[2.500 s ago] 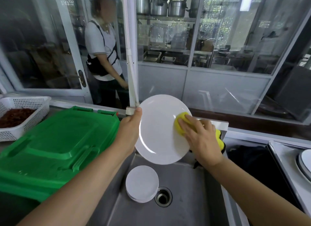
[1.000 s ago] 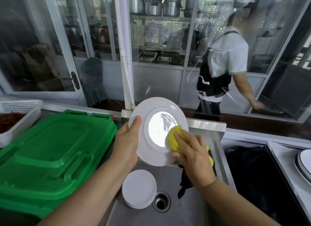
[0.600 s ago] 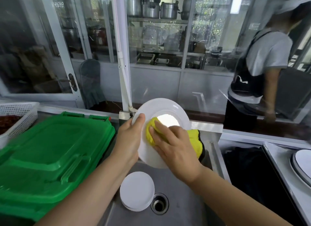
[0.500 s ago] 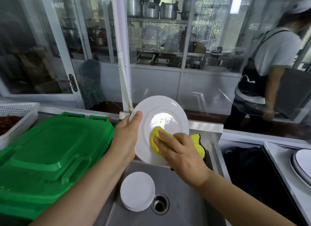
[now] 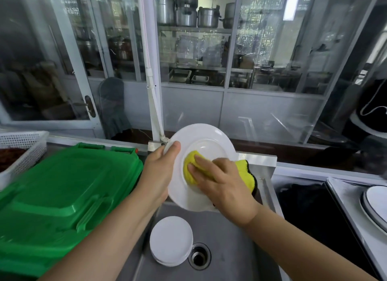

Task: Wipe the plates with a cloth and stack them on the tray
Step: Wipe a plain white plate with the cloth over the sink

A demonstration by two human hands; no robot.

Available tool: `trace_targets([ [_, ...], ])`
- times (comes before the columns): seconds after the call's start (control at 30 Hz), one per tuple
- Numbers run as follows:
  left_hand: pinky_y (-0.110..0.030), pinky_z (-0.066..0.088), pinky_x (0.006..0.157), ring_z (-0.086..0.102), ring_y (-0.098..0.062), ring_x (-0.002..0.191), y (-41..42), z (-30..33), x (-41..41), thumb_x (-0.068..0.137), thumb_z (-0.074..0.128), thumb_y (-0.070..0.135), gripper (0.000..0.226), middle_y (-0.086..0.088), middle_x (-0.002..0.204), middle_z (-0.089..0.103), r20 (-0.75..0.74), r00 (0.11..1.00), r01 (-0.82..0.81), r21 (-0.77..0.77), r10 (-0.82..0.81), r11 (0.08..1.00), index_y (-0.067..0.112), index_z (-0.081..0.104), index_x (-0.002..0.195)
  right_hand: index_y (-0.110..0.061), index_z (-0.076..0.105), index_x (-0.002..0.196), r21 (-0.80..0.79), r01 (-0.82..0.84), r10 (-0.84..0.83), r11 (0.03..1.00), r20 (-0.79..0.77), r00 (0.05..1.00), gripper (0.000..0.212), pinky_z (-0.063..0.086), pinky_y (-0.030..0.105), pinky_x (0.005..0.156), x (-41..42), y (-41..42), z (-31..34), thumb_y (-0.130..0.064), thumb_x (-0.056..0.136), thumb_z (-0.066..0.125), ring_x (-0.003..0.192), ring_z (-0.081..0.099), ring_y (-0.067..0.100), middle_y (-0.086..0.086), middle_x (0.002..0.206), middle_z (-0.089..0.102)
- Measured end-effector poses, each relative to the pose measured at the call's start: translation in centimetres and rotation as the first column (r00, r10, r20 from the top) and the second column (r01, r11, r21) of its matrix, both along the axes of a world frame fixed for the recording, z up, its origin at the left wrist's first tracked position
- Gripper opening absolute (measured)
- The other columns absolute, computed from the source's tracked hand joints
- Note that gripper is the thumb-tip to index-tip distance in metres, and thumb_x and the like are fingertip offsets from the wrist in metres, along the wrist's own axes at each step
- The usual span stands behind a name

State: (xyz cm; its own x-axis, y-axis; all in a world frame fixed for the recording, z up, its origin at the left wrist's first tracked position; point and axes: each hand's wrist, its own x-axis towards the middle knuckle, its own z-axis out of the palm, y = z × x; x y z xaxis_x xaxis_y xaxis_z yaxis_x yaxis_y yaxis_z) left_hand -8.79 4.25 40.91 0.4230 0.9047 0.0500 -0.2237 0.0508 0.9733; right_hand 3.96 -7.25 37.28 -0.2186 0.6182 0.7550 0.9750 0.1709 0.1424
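Head view, looking down over a steel sink (image 5: 230,249).

Left hand (image 5: 159,174): grip closed on the left rim of a white plate (image 5: 211,142), thumb lying over the front of the rim, fingers hidden behind it. Plate held tilted up above the sink, its face turned toward the camera, well clear of the basin floor.

Right hand (image 5: 222,184): fingers laid fairly straight, pressing a yellow cloth (image 5: 189,165) flat against the plate's centre well. Grip here is a flat press, not a pinch. The rest of the cloth bunches out behind the hand to the right, showing a dark edge trim near the sink's back corner.

In the basin: a small stack of white plates (image 5: 171,240) lying flat, just left of the drain (image 5: 199,256), touching neither hand.

Left of the sink: a large green plastic lid (image 5: 62,195) covering the bench on that side. Beyond it, far left, a white mesh basket (image 5: 25,146) with something dark reddish inside; contents cannot be made out.

Right of the sink: a dark recessed area, then a steel tray (image 5: 343,199) at the frame edge carrying a white dark-rimmed plate (image 5: 377,203), only partly in view.

Behind: glass partition (image 5: 261,61); through it, shelves with metal pots (image 5: 196,15).
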Motion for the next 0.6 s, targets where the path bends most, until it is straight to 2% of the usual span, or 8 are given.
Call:
trace_targets([
  [0.13, -0.029, 0.054, 0.067, 0.071, -0.014, 0.081, 0.4, 0.4, -1.1, 0.090, 0.062, 0.037, 0.014, 0.009, 0.086, 0.075, -0.026, 1.000, -0.006, 0.011, 0.007, 1.000, 0.028, 0.071, 0.084, -0.017, 0.046, 0.134, -0.065, 0.020, -0.015, 0.998, 0.075, 0.997, 0.038, 0.048, 0.043, 0.079, 2.2, -2.0, -1.2, -0.016, 0.096, 0.047, 0.091, 0.042, 0.027, 0.000, 0.142, 0.037],
  [0.23, -0.037, 0.055, 0.079, 0.069, -0.020, 0.089, 0.3, 0.8, -1.6, 0.090, 0.062, 0.034, 0.014, 0.003, 0.091, 0.075, -0.038, 0.999, -0.005, 0.024, 0.006, 1.000, 0.024, 0.072, 0.086, -0.011, 0.058, 0.128, 0.003, 0.132, -0.132, 0.991, -0.036, 0.991, 0.035, 0.046, 0.040, 0.085, 3.5, -2.5, 0.0, -0.017, 0.094, 0.051, 0.092, 0.042, 0.026, 0.006, 0.136, 0.047],
  [0.3, -0.042, 0.053, 0.082, 0.068, -0.024, 0.087, 0.2, 0.8, -1.8, 0.089, 0.063, 0.034, 0.015, -0.003, 0.090, 0.074, -0.058, 0.998, 0.010, 0.059, -0.007, 0.998, 0.025, 0.072, 0.082, -0.007, 0.062, 0.123, 0.071, 0.207, -0.198, 0.976, -0.121, 0.973, 0.033, 0.045, 0.040, 0.087, 3.7, -2.0, 1.8, -0.017, 0.092, 0.057, 0.092, 0.043, 0.027, 0.013, 0.129, 0.055],
  [0.37, -0.048, 0.052, 0.085, 0.067, -0.027, 0.084, -0.2, 0.8, -1.6, 0.084, 0.064, 0.042, 0.020, -0.011, 0.089, 0.072, -0.118, 0.992, 0.059, 0.154, -0.041, 0.986, 0.023, 0.072, 0.082, -0.007, 0.061, 0.125, 0.120, 0.224, -0.199, 0.967, -0.194, 0.961, 0.034, 0.040, 0.034, 0.091, 3.0, -1.1, 3.8, -0.018, 0.093, 0.054, 0.093, 0.047, 0.033, 0.017, 0.127, 0.055],
  [0.43, -0.051, 0.051, 0.084, 0.065, -0.028, 0.079, -1.1, 0.6, -1.1, 0.073, 0.062, 0.053, 0.039, -0.019, 0.090, 0.070, -0.169, 0.982, 0.125, 0.241, -0.085, 0.963, 0.017, 0.070, 0.084, -0.008, 0.059, 0.128, 0.117, 0.169, -0.138, 0.979, -0.233, 0.962, 0.037, 0.036, 0.033, 0.093, 1.5, 0.1, 5.5, -0.021, 0.095, 0.049, 0.098, 0.050, 0.038, 0.017, 0.129, 0.053],
  [0.53, -0.045, 0.049, 0.075, 0.058, -0.019, 0.073, -2.1, 0.5, -0.5, 0.068, 0.059, 0.062, 0.056, -0.023, 0.086, 0.067, -0.202, 0.968, 0.204, 0.289, -0.148, 0.935, 0.009, 0.067, 0.087, -0.019, 0.059, 0.128, 0.012, 0.166, -0.161, 0.986, -0.179, 0.971, 0.039, 0.038, 0.044, 0.088, -0.2, 1.5, 6.4, -0.035, 0.096, 0.044, 0.107, 0.050, 0.032, 0.007, 0.126, 0.056],
  [0.6, -0.038, 0.044, 0.073, 0.054, -0.015, 0.073, -2.2, 0.4, -0.6, 0.070, 0.058, 0.061, 0.055, -0.020, 0.083, 0.065, -0.186, 0.969, 0.213, 0.302, -0.162, 0.929, 0.010, 0.066, 0.089, -0.023, 0.060, 0.126, -0.042, 0.155, -0.161, 0.987, -0.246, 0.956, 0.038, 0.040, 0.044, 0.090, -0.1, 1.7, 6.5, -0.039, 0.096, 0.043, 0.108, 0.053, 0.026, 0.003, 0.119, 0.059],
])
